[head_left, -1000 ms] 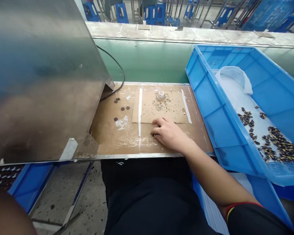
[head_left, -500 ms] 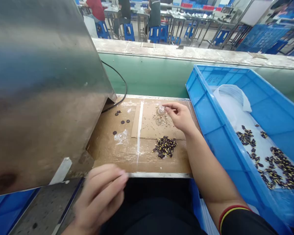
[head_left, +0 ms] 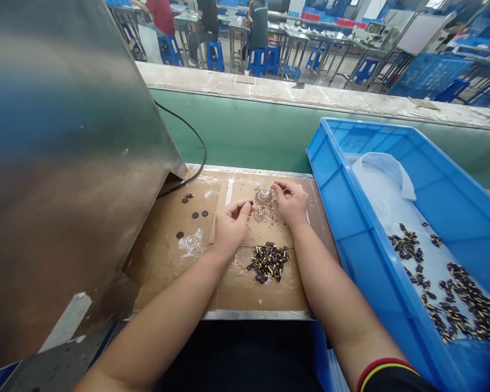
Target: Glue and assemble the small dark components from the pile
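Observation:
My left hand [head_left: 231, 228] is pinched around a small dark piece [head_left: 251, 202], over a flat cardboard sheet [head_left: 249, 231]. To its right, the fingertips of my right hand [head_left: 293, 204] are pressed together at something tiny that I cannot make out. Between the two hands lies a small clear round item [head_left: 263, 194], with brown crumbs around it. Just nearer to me is a pile of small dark brown pieces with yellow ends [head_left: 268, 262]. Several dark round discs, one of them at the front [head_left: 180, 235], lie on the cardboard to the left.
A large metal housing [head_left: 65, 163] stands at the left, with a black cable [head_left: 200, 141] beside it. At the right, a blue crate [head_left: 363, 239] holds white sheeting and many dark-and-yellow pieces. Behind runs a green belt [head_left: 237, 130]; people and blue stools are farther off.
My left hand has moved from the front left up to the cardboard and now pinches a small dark piece. My right hand has shifted slightly away from the clear round item. The view has tilted slightly.

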Motion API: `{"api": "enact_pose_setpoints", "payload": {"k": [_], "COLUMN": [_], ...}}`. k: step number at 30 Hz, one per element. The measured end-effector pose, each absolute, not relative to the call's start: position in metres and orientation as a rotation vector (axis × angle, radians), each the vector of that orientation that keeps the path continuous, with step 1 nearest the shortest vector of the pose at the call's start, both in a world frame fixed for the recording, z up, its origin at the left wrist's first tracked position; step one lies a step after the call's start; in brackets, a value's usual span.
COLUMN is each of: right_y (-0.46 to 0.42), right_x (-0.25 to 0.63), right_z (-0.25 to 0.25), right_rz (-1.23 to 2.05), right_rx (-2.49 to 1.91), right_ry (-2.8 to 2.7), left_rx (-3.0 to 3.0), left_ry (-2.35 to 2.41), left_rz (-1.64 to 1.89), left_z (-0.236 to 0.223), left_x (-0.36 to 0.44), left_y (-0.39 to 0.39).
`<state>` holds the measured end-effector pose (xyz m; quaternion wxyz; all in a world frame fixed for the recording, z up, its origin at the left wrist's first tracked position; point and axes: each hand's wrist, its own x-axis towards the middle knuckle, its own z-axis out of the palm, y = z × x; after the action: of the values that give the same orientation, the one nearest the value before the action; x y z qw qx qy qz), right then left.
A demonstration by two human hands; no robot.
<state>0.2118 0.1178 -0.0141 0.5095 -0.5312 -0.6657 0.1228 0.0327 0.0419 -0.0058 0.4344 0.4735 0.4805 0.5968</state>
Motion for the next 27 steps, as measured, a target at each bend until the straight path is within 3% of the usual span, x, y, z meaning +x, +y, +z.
{"api": "enact_pose_setpoints", "payload": {"k": [27], "right_y": [0.121], "right_x": [0.207], "right_z": [-0.016], "right_rz": [0.086], "right_rx": [-1.263], "right_ry": [-1.818], "left_rx": [1.108], "left_ry": [1.162], "left_rz": [1.552], "left_z": [0.010], "left_x": [0.025], "left_y": [0.032]}}
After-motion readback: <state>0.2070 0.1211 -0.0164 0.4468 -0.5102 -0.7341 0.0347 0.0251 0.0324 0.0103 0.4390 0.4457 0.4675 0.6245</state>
